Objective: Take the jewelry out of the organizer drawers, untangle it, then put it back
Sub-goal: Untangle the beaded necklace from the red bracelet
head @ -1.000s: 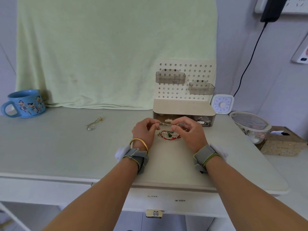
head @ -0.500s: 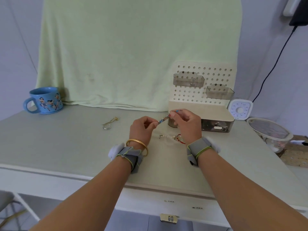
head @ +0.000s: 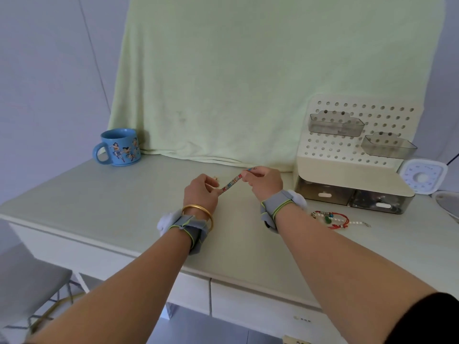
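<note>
Holding 1 beaded bracelet (head: 232, 182) taut above the desk (head: 124, 207), both hands work at mid-scene.

Item 1, left hand (head: 201, 194): fingers pinched on the bracelet's lower, near end; a gold bangle (head: 198, 212) and a grey wrist strap (head: 191, 229) sit on the wrist.

Item 2, right hand (head: 264, 181): fingers pinched on the upper, far end. Judged purpose: stretching the strand straight between 2 grips shows whether any knot or loop remains.

Item 3, tangle of jewelry (head: 331, 219): red cord, pearl strand and small charms lying together on the desk, right of the right wrist and just near of the organizer. Judged to be set aside there for later untangling.

Item 4, organizer (head: 347, 170): cream base with pegboard back carrying 2 smoky trays; 2 smoky drawers (head: 352, 197) below, appearing pushed in, contents dim.

Item 5, small gold piece just past the left knuckles, mostly hidden; identity unclear.

Item 6, blue mug (head: 119, 147): far left, well apart from the work.

Item 7, white timer (head: 422, 176): right of the organizer.

Item 8, pale green cloth (head: 248, 83): draped behind.

Status, judged: untangling underway; return to drawers not yet done.
</note>
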Demonstrator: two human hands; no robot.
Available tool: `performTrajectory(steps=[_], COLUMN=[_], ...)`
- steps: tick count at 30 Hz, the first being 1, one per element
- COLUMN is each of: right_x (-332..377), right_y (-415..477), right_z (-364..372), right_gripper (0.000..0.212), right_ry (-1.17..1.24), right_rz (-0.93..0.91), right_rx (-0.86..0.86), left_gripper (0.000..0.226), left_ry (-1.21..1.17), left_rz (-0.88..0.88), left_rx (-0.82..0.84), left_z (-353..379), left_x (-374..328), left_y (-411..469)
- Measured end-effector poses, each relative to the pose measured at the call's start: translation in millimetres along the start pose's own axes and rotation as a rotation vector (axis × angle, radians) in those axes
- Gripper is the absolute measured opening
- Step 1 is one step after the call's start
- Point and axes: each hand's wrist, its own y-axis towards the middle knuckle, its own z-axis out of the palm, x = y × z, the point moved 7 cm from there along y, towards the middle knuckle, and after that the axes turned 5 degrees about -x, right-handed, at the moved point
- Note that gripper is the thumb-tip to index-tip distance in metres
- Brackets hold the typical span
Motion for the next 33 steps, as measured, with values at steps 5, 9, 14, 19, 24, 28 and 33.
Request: performTrajectory(steps=[5, 9, 14, 19, 24, 28, 33], right_x=[-5.2, -7.3, -23.5, -34.0, -19.6, -11.9, -6.9], right_y=[2.2, 4.0, 21.4, 28.3, 12.0, -5.5, -25.2], right_z=[13.4, 28.0, 46.2, 53.6, 44.5, 34.1, 15.3], right_gripper=[0.014, 0.011, 0.014, 0.035, 0.054, 0.044, 0.037], right_ry=[-0.117, -0.158, -0.257, -0.292, -0.267, -0.343, -0.371], right_rz=[0.015, 0.045, 0.154, 0.150, 0.085, -0.018, -0.098], right_rx=[-0.042, -0.037, -0.074, -0.035, 0.041, 0.178, 0.252], left_gripper=[0.011, 0.013, 0.011, 0.009, 0.003, 0.005, 0.010], left_ry=[0.102, 0.125, 0.169, 0.199, 0.205, 0.204, 0.201], left_rz=[-0.055, -0.075, -0.053, -0.023, -0.011, -0.016, -0.012], left_rx=[0.012, 0.019, -0.011, -0.038, -0.041, -0.038, -0.038], left_z=[1.7, 5.0, 9.2, 10.7, 10.9, 10.0, 8.2], left_x=[11.8, 16.0, 21.0, 21.9, 22.0, 20.4, 17.3], left_y=[8.8, 15.3, 23.3, 26.1, 25.6, 22.5, 20.2])
